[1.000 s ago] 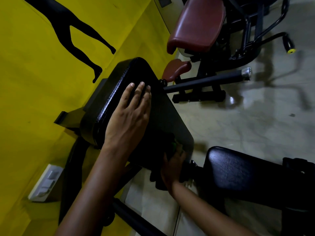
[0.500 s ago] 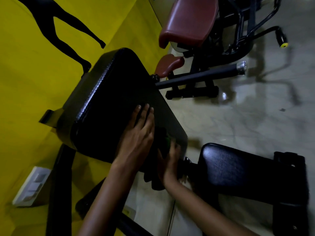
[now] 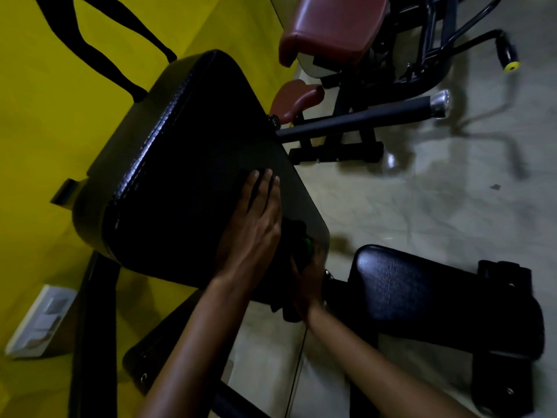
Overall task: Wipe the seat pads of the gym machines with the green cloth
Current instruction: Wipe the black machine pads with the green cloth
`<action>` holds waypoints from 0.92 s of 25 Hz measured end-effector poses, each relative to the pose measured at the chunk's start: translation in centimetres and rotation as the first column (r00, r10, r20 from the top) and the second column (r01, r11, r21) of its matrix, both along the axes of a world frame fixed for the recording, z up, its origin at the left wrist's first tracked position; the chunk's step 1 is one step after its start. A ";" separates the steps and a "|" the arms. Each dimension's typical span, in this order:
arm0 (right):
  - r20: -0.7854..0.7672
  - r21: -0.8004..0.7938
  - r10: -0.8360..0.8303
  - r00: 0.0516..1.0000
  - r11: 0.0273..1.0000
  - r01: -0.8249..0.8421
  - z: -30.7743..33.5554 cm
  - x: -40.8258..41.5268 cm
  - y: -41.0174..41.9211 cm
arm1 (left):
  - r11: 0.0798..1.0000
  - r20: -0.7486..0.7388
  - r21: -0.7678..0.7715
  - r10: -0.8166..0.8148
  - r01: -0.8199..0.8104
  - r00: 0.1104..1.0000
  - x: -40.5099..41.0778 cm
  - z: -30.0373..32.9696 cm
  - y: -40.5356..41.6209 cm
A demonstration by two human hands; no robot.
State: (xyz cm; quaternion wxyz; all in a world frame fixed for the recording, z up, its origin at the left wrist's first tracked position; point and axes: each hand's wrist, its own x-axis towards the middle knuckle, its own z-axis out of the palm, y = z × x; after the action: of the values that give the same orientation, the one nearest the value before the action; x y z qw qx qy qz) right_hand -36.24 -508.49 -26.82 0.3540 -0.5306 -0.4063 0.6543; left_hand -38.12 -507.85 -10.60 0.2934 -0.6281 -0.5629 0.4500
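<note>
A big black pad [image 3: 187, 176] of a gym machine fills the middle of the view. My left hand [image 3: 256, 227] lies flat on its near right part, fingers straight and close together. Just right of it, at the pad's lower right corner, my right hand [image 3: 307, 276] grips the green cloth [image 3: 304, 248], which shows only as a dark bunch with a small bright green patch. A smaller black seat pad [image 3: 437, 294] sits low to the right of that hand.
A yellow wall [image 3: 45, 122] with a black figure painted on it runs along the left. A maroon-padded machine [image 3: 334, 22] stands at the top, with a black bar [image 3: 361, 119] reaching right. Grey floor [image 3: 422, 191] lies to the right. A white socket plate [image 3: 39, 321] sits low left.
My left hand has slid down the black pad toward me, from near its top to beside my right hand. My right hand with the cloth has stayed at the lower corner.
</note>
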 end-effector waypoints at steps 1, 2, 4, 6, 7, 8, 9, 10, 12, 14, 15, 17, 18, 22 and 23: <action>0.018 -0.060 0.022 1.000 0.998 -0.021 0.1 0.1 0.8 | 1.000 -0.009 0.001 -0.001 0.001 1.000 0.0 -0.1 0.0; 0.051 -0.106 0.045 0.998 0.994 -0.039 0.0 0.2 1.5 | 1.000 -0.011 -0.003 0.003 -0.003 1.000 -0.1 -0.1 0.0; 0.058 -0.032 0.030 0.998 0.999 -0.028 1.0 0.2 3.1 | 1.000 -0.002 -0.001 0.018 -0.018 1.000 -0.2 -0.2 0.0; -0.011 0.095 0.021 1.000 0.995 -0.019 2.3 0.2 4.3 | 1.000 0.017 0.003 0.016 -0.016 1.000 -0.4 -0.3 0.2; -0.002 0.132 0.018 1.000 0.991 -0.017 2.1 0.0 4.6 | 1.000 0.029 -0.009 0.015 -0.015 0.999 -0.4 -0.2 0.3; 0.007 0.143 0.008 1.000 0.990 -0.009 1.3 -0.2 5.0 | 1.000 0.038 -0.017 0.016 -0.016 0.999 -0.3 -0.2 0.4; 0.039 0.117 0.004 0.999 0.993 -0.008 0.3 -0.3 5.2 | 1.000 0.038 -0.019 0.015 -0.015 0.999 -0.2 -0.2 0.3; 0.091 0.061 0.032 0.995 0.997 -0.038 -1.0 -0.4 5.6 | 1.000 0.033 -0.021 0.015 -0.015 0.999 -0.1 -0.2 0.3; 0.138 0.027 0.061 0.988 0.997 -0.066 -1.6 0.0 6.0 | 1.000 0.018 -0.008 -0.004 0.004 1.000 -0.2 -0.6 0.2; 0.079 0.157 0.025 0.997 0.987 -0.037 -0.5 0.1 6.5 | 0.997 -0.005 0.055 -0.056 0.057 0.998 -0.7 -1.6 0.5; 0.041 0.205 0.014 0.999 0.979 -0.022 -0.6 -0.3 6.9 | 0.993 -0.005 0.084 -0.085 0.086 0.996 -0.9 -2.2 0.8; 0.064 0.227 0.009 0.998 0.974 -0.024 -2.1 -0.7 8.0 | 0.988 0.003 0.124 -0.098 0.097 0.995 -1.0 -3.3 1.2; 0.078 0.155 0.033 0.996 0.987 -0.045 -3.0 -0.6 9.0 | 0.986 -0.003 0.140 -0.096 0.095 0.995 -1.1 -3.9 1.4; 0.088 0.146 0.058 0.994 0.987 -0.070 -4.6 -0.5 10.7 | 0.981 -0.050 0.149 -0.117 0.123 0.992 -1.6 -5.7 1.3; 0.099 0.254 0.057 0.993 0.964 -0.081 -4.7 -0.6 10.1 | 0.979 -0.067 0.153 -0.128 0.137 0.989 -1.7 -6.0 1.3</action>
State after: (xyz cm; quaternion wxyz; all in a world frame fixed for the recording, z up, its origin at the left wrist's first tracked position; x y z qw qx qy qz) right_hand -36.83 -498.36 -31.50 0.3779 -0.4948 -0.5216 0.5833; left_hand -39.80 -506.55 -16.64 0.3874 -0.6261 -0.5449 0.4012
